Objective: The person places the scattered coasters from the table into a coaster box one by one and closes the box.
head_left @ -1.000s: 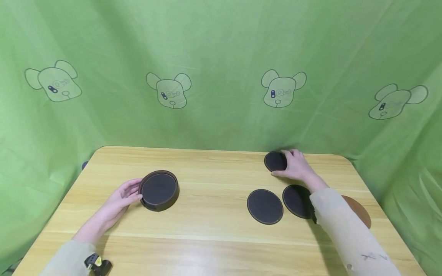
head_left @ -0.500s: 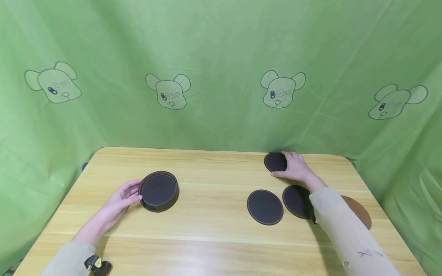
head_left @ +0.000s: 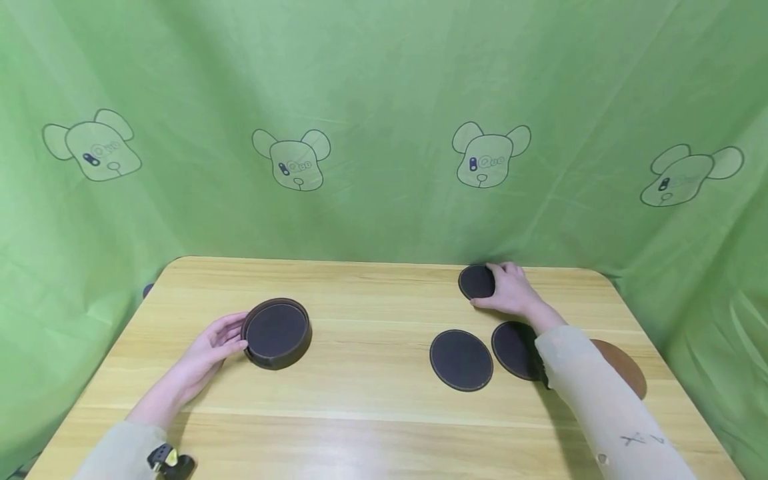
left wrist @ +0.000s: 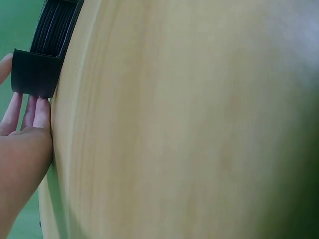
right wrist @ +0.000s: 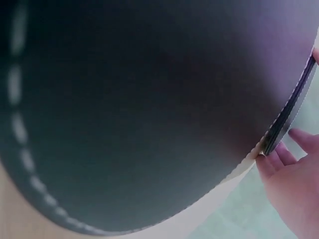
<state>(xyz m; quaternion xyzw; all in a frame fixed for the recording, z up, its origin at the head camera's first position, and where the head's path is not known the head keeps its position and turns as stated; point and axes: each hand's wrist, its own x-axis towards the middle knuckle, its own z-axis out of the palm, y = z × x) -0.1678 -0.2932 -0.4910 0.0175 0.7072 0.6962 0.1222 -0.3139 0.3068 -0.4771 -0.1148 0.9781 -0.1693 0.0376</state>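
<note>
Coaster (head_left: 476,282) lies partly hidden behind the right hand (head_left: 510,291).

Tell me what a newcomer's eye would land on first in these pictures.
Probably the green curtain behind the table, with four outlined animal heads in a row across it. Next, the dark round holder on the table's left, held by the left hand, and the far dark disc gripped by the right hand near the back edge. The brown disc also stands out, at the right, partly hidden by a sleeve.
</note>
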